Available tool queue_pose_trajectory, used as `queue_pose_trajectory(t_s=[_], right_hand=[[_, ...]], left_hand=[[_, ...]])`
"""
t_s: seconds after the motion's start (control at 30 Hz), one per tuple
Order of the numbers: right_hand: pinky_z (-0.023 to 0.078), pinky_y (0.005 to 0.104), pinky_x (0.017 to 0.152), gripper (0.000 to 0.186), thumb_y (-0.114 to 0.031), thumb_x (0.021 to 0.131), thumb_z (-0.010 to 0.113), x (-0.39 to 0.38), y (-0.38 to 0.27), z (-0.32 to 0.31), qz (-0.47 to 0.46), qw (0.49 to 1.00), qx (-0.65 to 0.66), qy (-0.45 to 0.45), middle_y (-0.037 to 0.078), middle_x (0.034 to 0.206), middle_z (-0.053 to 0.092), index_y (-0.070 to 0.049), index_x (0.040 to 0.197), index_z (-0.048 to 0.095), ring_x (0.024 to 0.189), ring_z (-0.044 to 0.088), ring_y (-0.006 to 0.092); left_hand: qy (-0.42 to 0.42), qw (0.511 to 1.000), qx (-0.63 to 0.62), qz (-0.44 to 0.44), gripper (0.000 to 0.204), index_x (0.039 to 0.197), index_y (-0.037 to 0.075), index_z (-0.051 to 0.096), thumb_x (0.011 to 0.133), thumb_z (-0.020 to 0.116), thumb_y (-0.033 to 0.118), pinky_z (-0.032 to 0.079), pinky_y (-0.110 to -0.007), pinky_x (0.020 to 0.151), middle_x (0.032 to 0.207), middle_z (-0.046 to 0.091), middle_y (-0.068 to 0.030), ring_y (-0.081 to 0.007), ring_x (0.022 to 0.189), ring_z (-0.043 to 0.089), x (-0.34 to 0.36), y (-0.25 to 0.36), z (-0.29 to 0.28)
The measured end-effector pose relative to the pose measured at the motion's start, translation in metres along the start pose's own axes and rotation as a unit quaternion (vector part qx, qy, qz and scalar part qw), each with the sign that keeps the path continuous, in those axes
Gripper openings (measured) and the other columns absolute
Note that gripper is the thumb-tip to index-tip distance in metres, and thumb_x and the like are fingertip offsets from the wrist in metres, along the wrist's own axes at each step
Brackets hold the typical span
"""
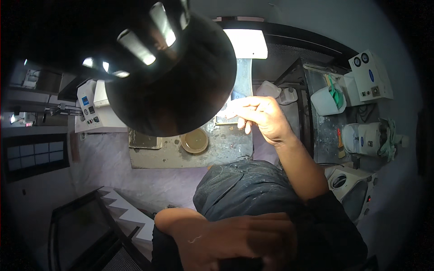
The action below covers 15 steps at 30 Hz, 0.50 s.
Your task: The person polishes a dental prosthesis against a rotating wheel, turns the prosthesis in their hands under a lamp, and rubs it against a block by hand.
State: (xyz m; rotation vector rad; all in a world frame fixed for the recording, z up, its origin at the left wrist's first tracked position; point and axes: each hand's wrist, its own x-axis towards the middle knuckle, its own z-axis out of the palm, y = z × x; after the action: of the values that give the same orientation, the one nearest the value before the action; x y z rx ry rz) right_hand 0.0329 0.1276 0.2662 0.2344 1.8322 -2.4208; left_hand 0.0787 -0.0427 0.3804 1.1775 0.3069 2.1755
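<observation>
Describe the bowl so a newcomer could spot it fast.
Find the big black lamp at upper left, then the stained table below it. On that table, left of the right hand, sits the bowl: its round rim sets it apart from the rectangular tray beside it.

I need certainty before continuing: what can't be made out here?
Head view: anything in the right hand; glare and its fingers obscure it.
Head view: grip of the left hand; shadow and the lower edge obscure it.
Head view: part of the bench; the black lamp shade covers it.
</observation>
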Motion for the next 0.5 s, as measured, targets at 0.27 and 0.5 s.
queue_pose_trajectory(t_s=[0.27,0.5], right_hand=[[0.046,0.0175,0.05,0.021,-0.01,0.086,0.054,0.006,0.004,-0.007,-0.005,1.0,0.004,0.017,0.009,0.086,0.066,0.005,0.098,0.062,0.063,0.057,0.0083],[0.047,0.0183,0.048,0.019,-0.008,0.084,0.057,0.0,0.02,-0.017,0.011,0.999,0.016,0.026,0.011,0.086,0.065,0.005,0.098,0.062,0.063,0.059,0.0096]], left_hand=[[-0.173,0.973,0.153,-0.019,0.023,0.082,-0.001,0.053,0.087,0.049,0.021,0.039,-0.039,0.073,0.088,0.052,-0.0133,-0.0289,0.082,0.052,0.003,0.025,-0.017],[-0.269,0.927,0.099,-0.244,0.028,0.093,-0.002,0.054,0.09,0.043,0.023,0.036,-0.043,0.079,0.096,0.05,-0.0176,-0.0307,0.093,0.049,-0.005,0.028,-0.006]])
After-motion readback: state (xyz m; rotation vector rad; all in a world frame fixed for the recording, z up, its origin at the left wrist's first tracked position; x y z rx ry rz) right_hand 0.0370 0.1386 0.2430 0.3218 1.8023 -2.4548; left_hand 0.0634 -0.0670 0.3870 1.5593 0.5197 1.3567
